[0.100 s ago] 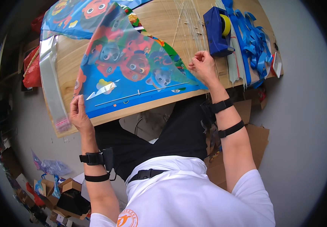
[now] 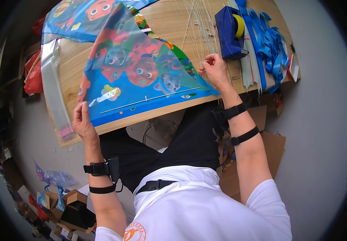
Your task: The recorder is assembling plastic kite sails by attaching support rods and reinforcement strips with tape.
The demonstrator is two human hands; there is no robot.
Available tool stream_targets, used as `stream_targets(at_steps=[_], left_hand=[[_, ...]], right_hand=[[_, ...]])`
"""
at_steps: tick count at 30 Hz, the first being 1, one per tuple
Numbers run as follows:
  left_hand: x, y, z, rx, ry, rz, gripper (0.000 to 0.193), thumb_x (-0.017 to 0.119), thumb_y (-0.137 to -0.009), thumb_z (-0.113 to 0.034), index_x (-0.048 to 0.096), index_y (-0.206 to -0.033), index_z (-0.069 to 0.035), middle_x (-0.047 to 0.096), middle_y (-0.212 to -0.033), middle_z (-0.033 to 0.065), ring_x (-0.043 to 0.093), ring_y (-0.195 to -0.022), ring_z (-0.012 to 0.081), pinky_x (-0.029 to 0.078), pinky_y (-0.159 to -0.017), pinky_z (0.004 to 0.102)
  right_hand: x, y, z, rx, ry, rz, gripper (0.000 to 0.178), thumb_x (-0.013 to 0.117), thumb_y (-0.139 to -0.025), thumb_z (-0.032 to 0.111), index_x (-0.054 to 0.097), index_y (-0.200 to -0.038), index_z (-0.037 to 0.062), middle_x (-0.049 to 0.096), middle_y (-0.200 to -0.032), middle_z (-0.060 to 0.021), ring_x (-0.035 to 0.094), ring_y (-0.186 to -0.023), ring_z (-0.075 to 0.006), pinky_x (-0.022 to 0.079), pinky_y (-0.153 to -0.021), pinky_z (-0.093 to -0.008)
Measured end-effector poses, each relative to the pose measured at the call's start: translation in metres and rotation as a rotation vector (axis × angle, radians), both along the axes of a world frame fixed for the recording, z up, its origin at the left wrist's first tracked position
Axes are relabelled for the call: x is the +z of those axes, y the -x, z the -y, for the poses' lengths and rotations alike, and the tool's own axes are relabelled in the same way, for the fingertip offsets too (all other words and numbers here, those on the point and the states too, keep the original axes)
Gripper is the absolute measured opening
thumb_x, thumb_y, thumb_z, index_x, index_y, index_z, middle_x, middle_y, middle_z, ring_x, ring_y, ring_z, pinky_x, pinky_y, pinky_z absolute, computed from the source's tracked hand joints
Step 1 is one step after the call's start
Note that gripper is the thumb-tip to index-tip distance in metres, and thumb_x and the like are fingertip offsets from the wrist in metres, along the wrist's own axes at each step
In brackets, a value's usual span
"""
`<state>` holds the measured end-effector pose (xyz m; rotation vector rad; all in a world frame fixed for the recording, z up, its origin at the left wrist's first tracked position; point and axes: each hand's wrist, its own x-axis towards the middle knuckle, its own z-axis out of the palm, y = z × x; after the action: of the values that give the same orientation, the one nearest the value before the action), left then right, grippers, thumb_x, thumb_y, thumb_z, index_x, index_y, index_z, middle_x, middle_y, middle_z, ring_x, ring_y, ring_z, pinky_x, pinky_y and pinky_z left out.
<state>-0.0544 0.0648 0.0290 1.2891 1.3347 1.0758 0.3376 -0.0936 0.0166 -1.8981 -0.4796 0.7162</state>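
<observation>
A kite-like triangular sheet (image 2: 119, 76) printed with cartoon characters in blue, red and green lies on the wooden table in front of me. Along its near blue edge rests a thin pale rod (image 2: 165, 96) with a small piece near its middle. My left hand (image 2: 84, 121) is closed, thumb and fingers pinched at the sheet's left corner. Over the right corner, my right hand (image 2: 215, 70) is also closed, fingertips together beside the sheet's edge. Whatever those fingers hold is too small to make out.
Thin rods (image 2: 201, 30) lie beyond my right hand, beside a blue tape dispenser (image 2: 225, 34) with yellow tape. Blue ribbons (image 2: 268, 44) heap at the right. A clear plastic strip (image 2: 55, 86) runs down the table's left side. Cardboard boxes (image 2: 272, 154) stand below.
Almost nothing differs. The glare on the sheet near my left hand has shifted slightly; both hands keep their places.
</observation>
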Motion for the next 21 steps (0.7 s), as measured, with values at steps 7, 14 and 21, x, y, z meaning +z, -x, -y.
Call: stream_targets(at_steps=[7,14,21], left_hand=[[-0.008,-0.016,0.007,-0.099,-0.046,-0.038,0.015,0.067,-0.092,-0.015,0.069,-0.1,-0.002,0.064,-0.095,0.0007,0.054,-0.097,0.0095,0.043,-0.084,0.0222],[-0.012,-0.015,0.016,0.063,0.145,0.011,0.018,0.068,-0.092,-0.025,0.07,-0.101,-0.01,0.063,-0.09,-0.0064,0.05,-0.079,0.0034,0.037,-0.068,0.0199],[-0.025,0.009,0.033,0.176,0.199,0.008,0.02,0.07,-0.09,-0.026,0.07,-0.098,-0.008,0.061,-0.085,-0.0061,0.044,-0.073,0.0043,0.035,-0.064,0.0195]], right_hand=[[0.006,-0.026,0.008,0.039,0.075,0.28,0.015,0.058,-0.087,0.001,0.053,-0.101,-0.0022,0.064,-0.085,-0.0118,0.069,-0.07,-0.0195,0.056,-0.065,-0.03],[0.004,-0.013,0.045,0.029,0.217,0.335,0.02,0.067,-0.079,0.009,0.058,-0.095,-0.0001,0.065,-0.083,-0.0098,0.065,-0.075,-0.019,0.053,-0.072,-0.032],[0.012,0.029,0.057,0.103,0.344,0.316,0.023,0.068,-0.077,0.008,0.056,-0.095,0.0014,0.065,-0.082,-0.0111,0.065,-0.077,-0.0232,0.052,-0.073,-0.035]])
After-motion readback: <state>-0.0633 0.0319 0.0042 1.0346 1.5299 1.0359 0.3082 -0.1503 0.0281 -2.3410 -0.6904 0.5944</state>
